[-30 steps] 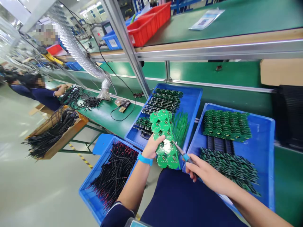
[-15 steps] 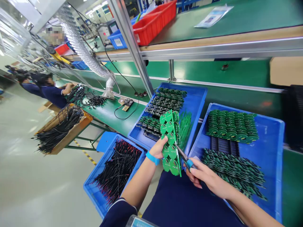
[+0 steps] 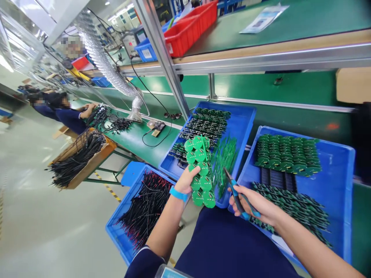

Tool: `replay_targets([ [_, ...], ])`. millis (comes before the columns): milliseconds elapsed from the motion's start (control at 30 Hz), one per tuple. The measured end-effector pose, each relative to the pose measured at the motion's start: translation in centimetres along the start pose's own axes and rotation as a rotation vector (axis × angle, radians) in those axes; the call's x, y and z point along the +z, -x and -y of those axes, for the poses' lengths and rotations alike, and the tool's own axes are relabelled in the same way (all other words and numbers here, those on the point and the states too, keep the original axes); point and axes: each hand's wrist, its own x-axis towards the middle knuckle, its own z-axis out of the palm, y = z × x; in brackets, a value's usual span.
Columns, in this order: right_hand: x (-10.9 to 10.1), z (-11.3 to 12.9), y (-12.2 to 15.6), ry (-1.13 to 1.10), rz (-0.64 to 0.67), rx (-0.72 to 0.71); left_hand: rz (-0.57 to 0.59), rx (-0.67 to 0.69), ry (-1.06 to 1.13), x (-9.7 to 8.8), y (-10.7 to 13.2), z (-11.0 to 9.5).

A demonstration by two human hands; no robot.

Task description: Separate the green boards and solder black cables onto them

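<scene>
Our left grip (image 3: 185, 180) pinches the green board panel (image 3: 205, 182); our right grip (image 3: 256, 200) wraps the pliers (image 3: 237, 202), handles spread, tips near green strips (image 3: 226, 154) in a blue tray (image 3: 240, 121).

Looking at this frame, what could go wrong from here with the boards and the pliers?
The left hand holds the round green circuit boards with its thumb across their face, so they could flex or slip if the grip loosens.

The right hand holds the pliers with their tips pointing toward the thin green strips; they might snag one.
</scene>
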Motion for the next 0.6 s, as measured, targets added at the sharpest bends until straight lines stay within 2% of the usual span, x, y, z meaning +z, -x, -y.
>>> replay_targets([
  [100,-0.3,0.6,0.0,0.083,-0.043,0.039,-0.042,0.052,-0.15,0.6,1.0,-1.2],
  [200,-0.1,1.6,0.8,0.164,-0.08,-0.079,-0.053,0.043,-0.308,1.6,1.6,-1.1],
  [333,-0.2,2.9,1.4,0.26,-0.102,-0.172,-0.02,0.007,-0.348,2.6,1.9,-0.4],
  [600,-0.7,2.9,1.7,0.358,-0.131,-0.169,0.021,-0.013,-0.369,3.2,2.2,-0.4],
])
